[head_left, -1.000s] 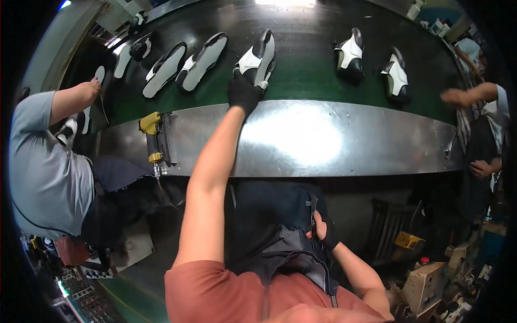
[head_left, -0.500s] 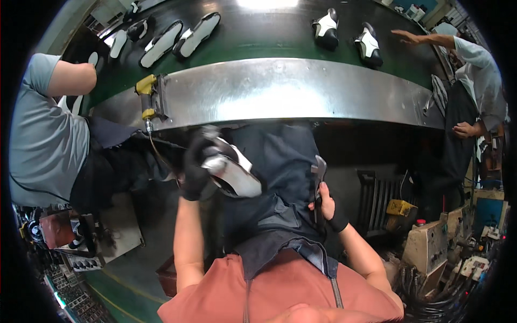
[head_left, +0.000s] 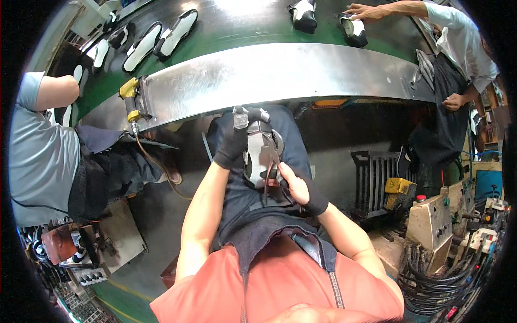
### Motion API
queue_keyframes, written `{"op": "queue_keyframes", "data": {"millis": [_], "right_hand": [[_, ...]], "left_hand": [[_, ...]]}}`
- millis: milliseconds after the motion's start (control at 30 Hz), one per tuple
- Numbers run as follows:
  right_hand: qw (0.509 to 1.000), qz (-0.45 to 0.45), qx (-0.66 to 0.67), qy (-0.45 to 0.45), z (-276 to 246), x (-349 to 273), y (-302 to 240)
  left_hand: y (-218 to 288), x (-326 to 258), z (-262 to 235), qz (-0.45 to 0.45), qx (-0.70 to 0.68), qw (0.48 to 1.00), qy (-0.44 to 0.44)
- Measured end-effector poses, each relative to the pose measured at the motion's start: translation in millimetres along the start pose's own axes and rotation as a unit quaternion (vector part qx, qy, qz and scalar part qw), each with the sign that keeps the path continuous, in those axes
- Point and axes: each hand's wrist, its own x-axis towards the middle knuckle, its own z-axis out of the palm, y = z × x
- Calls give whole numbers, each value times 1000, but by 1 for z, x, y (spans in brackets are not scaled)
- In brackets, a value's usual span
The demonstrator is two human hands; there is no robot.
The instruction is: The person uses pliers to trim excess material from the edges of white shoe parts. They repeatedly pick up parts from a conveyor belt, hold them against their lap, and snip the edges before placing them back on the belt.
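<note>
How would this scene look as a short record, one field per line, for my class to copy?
Shoe: black and white, above the lap
Left grip: dark-gloved, holding the shoe
Right grip: at the shoe's near end; what it holds is unclear
Metal ledge: yellow tool at its left end
Green belt: more shoes; co-worker's hand at the rightmost

A reddish short-sleeved shirt [head_left: 199,301] at six o'clock, dark apron [head_left: 258,239] over it; black gloves [head_left: 316,204] on left hand [head_left: 235,139] and right hand [head_left: 299,189].

Glare whitens the metal ledge [head_left: 269,75], bowed by distortion.
</note>
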Motion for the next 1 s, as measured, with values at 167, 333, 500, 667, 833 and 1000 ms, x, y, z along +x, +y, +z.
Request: {"op": "queue_keyframes", "data": {"millis": [167,333,500,667,833,1000], "right_hand": [[997,60,-49,15,-8,-3,-19],[991,84,-58,-88,-27,12,-28],[865,131,466,-137,20,9,14],[980,126,-122,-92,-26,16,-43],[969,123,144,-158,-22,19,-15],[939,140,267,-166,-3,15,-1]], "left_hand": [[-21,-6,-9,18,-18,996,90],[2,-15,4,-32,-75,990,116],[-6,-13,1,5,-13,993,116],[7,-17,2,-5,-40,992,121],[-6,-21,2,14,-37,994,101],[-4,-22,-1,-14,-71,990,122]]}}
